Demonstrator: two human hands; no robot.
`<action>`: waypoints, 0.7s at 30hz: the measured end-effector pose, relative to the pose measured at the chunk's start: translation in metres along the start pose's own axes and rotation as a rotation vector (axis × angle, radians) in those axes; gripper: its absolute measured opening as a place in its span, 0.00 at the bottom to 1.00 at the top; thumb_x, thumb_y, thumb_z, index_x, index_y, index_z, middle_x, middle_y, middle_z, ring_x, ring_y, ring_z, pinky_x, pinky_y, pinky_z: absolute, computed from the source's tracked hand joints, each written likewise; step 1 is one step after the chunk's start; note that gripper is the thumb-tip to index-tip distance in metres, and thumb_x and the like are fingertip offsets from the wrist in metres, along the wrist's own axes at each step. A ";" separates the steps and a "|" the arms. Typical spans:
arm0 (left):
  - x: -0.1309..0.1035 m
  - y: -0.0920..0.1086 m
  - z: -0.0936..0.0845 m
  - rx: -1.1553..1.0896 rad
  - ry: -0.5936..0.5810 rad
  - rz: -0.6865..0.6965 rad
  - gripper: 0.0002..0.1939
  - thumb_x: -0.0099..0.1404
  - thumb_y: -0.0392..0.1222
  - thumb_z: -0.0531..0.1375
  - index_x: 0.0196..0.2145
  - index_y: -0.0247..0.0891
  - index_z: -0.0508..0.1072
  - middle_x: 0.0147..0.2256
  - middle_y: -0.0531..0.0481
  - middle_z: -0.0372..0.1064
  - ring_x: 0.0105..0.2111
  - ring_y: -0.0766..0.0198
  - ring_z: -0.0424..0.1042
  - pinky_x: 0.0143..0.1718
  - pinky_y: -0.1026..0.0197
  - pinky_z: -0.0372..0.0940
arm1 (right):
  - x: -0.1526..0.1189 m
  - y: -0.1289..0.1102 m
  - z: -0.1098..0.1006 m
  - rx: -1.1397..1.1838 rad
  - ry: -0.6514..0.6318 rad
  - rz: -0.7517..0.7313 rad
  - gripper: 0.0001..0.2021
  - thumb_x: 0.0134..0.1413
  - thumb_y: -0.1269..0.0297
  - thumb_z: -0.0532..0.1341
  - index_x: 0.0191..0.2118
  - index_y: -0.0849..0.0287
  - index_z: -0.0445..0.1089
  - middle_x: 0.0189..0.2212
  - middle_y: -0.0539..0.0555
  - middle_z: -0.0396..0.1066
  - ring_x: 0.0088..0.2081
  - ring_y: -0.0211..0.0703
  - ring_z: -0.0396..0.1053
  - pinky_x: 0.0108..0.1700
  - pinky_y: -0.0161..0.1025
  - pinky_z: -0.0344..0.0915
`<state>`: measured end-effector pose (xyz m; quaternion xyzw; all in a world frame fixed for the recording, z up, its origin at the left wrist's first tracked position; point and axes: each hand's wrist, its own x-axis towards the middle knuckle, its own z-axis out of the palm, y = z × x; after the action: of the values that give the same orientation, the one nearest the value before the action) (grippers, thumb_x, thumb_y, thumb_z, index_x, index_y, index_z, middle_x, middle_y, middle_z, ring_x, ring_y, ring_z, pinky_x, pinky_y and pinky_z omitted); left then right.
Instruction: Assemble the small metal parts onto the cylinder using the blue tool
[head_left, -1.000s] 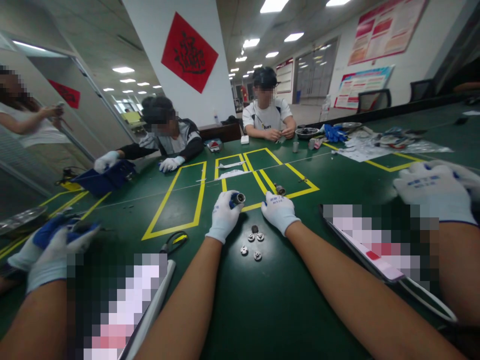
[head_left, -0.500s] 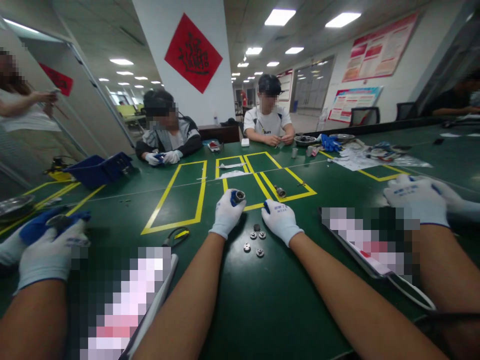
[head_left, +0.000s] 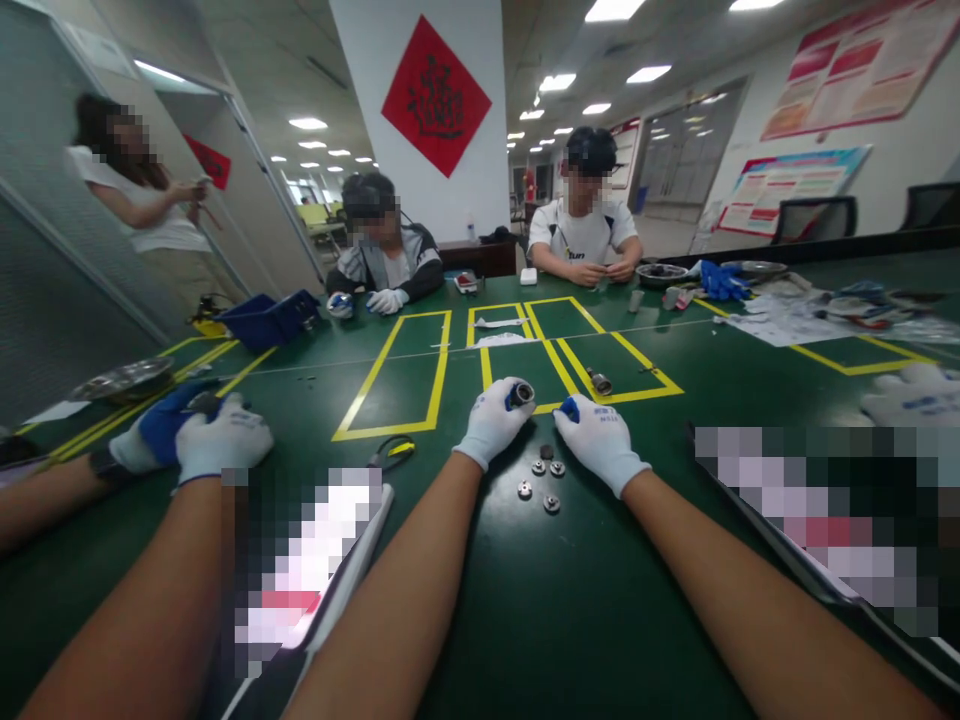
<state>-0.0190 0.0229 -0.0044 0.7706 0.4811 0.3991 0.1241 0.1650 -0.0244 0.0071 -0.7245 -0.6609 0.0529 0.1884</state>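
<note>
My left hand point(head_left: 495, 420), in a white glove with blue palm, is wrapped round a dark metal cylinder point(head_left: 521, 395) whose open ring end faces up. To its right, my right hand point(head_left: 595, 435), gloved alike, has its fingers pressed together near the table; whatever is between them is too small to make out. Several small round metal parts point(head_left: 551, 503) and a dark piece point(head_left: 547, 452) lie on the green table between and below my hands. Beyond my right hand, another metal part point(head_left: 601, 382) rests by the yellow tape.
Pixelated tablets point(head_left: 322, 550) point(head_left: 832, 520) flank my arms. Other people's gloved hands point(head_left: 225, 440) are at left and right. Blue bins point(head_left: 262, 318) stand at the back left; papers point(head_left: 780, 315) and blue gloves point(head_left: 721, 281) lie back right. Two people sit opposite; another stands at left.
The view has turned left, so the scene sits further right. My left hand still holds the cylinder. My right hand's fingers now look more drawn together.
</note>
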 end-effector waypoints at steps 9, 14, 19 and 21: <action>-0.001 0.002 0.001 -0.002 -0.038 0.022 0.12 0.64 0.43 0.64 0.46 0.41 0.76 0.45 0.46 0.77 0.46 0.56 0.75 0.50 0.56 0.70 | 0.003 -0.002 -0.005 -0.117 -0.136 -0.157 0.17 0.69 0.54 0.52 0.47 0.53 0.76 0.48 0.56 0.79 0.47 0.50 0.76 0.48 0.41 0.65; 0.000 0.002 0.000 -0.038 -0.031 0.010 0.12 0.63 0.42 0.65 0.45 0.40 0.76 0.45 0.47 0.78 0.46 0.57 0.76 0.50 0.56 0.70 | 0.006 0.000 -0.006 -0.155 -0.182 -0.209 0.20 0.69 0.53 0.51 0.52 0.55 0.76 0.52 0.59 0.77 0.51 0.52 0.74 0.53 0.44 0.64; 0.000 0.001 0.000 -0.050 -0.028 0.003 0.12 0.63 0.42 0.65 0.45 0.41 0.76 0.44 0.48 0.78 0.45 0.57 0.76 0.50 0.56 0.70 | 0.005 0.003 -0.010 -0.123 -0.173 -0.243 0.20 0.69 0.53 0.51 0.53 0.55 0.77 0.52 0.58 0.77 0.51 0.51 0.75 0.54 0.44 0.65; 0.000 0.000 0.000 -0.040 -0.022 -0.003 0.13 0.63 0.43 0.65 0.45 0.41 0.76 0.44 0.48 0.78 0.46 0.57 0.76 0.51 0.56 0.70 | 0.004 0.003 -0.014 -0.097 -0.137 -0.254 0.19 0.69 0.55 0.52 0.52 0.55 0.77 0.52 0.57 0.78 0.51 0.51 0.75 0.54 0.43 0.65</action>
<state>-0.0188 0.0225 -0.0046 0.7717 0.4726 0.3999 0.1455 0.1727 -0.0237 0.0199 -0.6380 -0.7604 0.0460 0.1130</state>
